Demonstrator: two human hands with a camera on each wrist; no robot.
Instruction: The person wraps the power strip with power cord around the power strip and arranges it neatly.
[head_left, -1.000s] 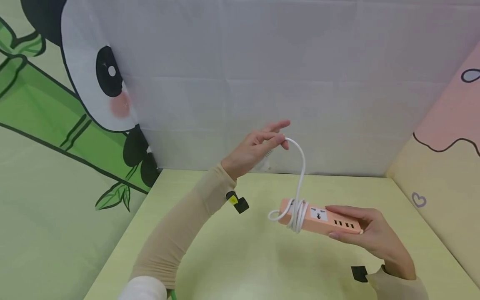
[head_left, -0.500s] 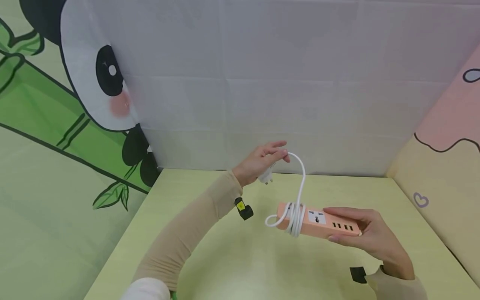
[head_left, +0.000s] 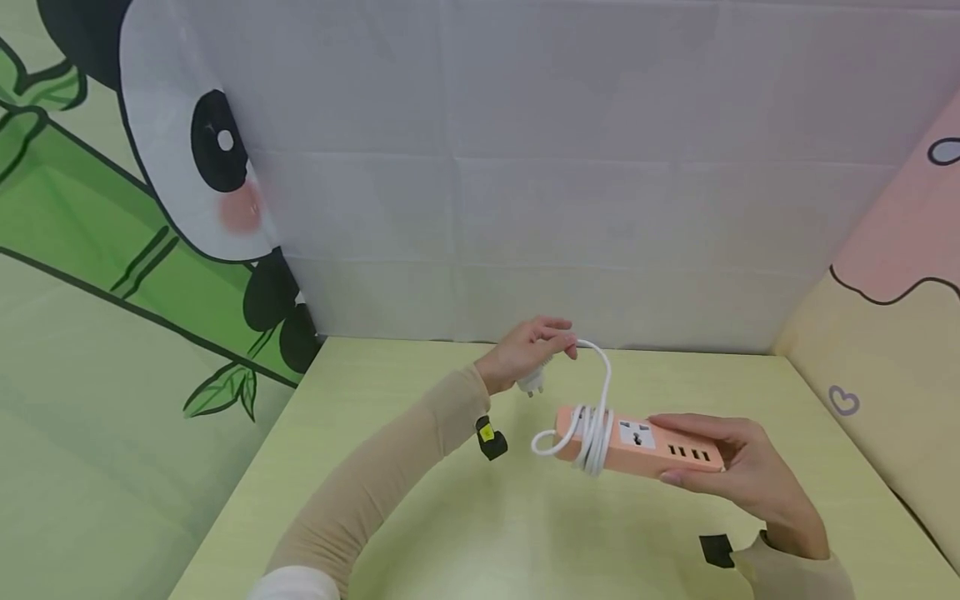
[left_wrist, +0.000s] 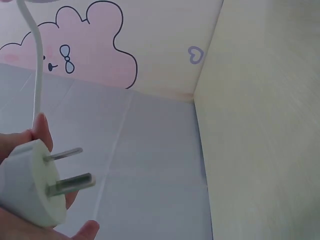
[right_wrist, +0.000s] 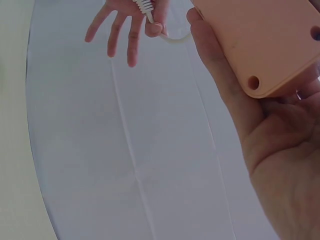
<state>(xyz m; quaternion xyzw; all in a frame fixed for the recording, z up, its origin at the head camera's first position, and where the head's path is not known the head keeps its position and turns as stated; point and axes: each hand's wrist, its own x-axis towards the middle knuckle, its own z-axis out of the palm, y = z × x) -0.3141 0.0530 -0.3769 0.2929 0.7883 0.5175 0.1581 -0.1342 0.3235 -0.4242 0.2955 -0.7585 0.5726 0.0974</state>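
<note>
My right hand (head_left: 742,462) grips the right end of a pink power strip (head_left: 637,446), its sockets and USB ports facing up. Several turns of white cord (head_left: 592,442) wrap its left end, and a small loop sticks out there. From the wraps the cord arches up to my left hand (head_left: 528,354), which pinches it between thumb and index finger while the other fingers extend. Below that hand hangs the white plug (left_wrist: 32,185), two metal prongs bare in the left wrist view. The right wrist view shows the strip's underside (right_wrist: 260,40) with screw holes.
Beneath both hands lies a pale yellow table (head_left: 480,533). A grey-white sheet (head_left: 570,167) stands along its back edge. Printed walls rise at both sides, a panda and bamboo (head_left: 97,225) left, pink and cream (head_left: 900,333) right. Black tags (head_left: 716,550) hang at the sleeves.
My left hand has come down toward the table with the cord and plug, so the cord's arch is lower. The right hand and power strip stay almost in place.
</note>
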